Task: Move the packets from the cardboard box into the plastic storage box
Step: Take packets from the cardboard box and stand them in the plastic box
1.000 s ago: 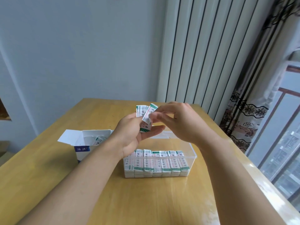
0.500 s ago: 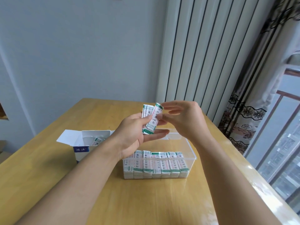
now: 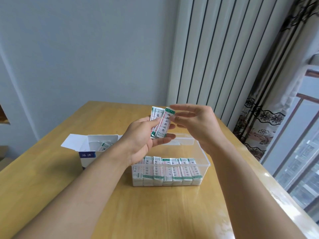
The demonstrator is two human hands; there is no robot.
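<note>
Head view, and the left hand (image 3: 145, 137) is up over the table, thumb and curled fingers clamped on a small fan of white paper packets with green end bands and printed lettering (image 3: 159, 124), held above the far half of the clear rectangular plastic storage box (image 3: 203, 152). The right hand (image 3: 196, 123) hovers just beside that fan, fingers spread and gently bent, gripping nothing; whether a fingertip brushes the top packet I cannot tell. Down in the clear box, a neat row of the same packets (image 3: 166, 170) stands packed against the near wall, with room behind it. Off to the left, the open white cardboard box with a blue label (image 3: 88, 155) shows at least one more packet (image 3: 103, 146) inside, so the job is not finished. The danger here, as I read it: the held packets are splayed, not squared, and a loose one could slide out of the pinch and land on the pale wooden table (image 3: 51, 178) or fall crooked into the box. Dropping them in unaligned could also knock the standing row askew.
</note>
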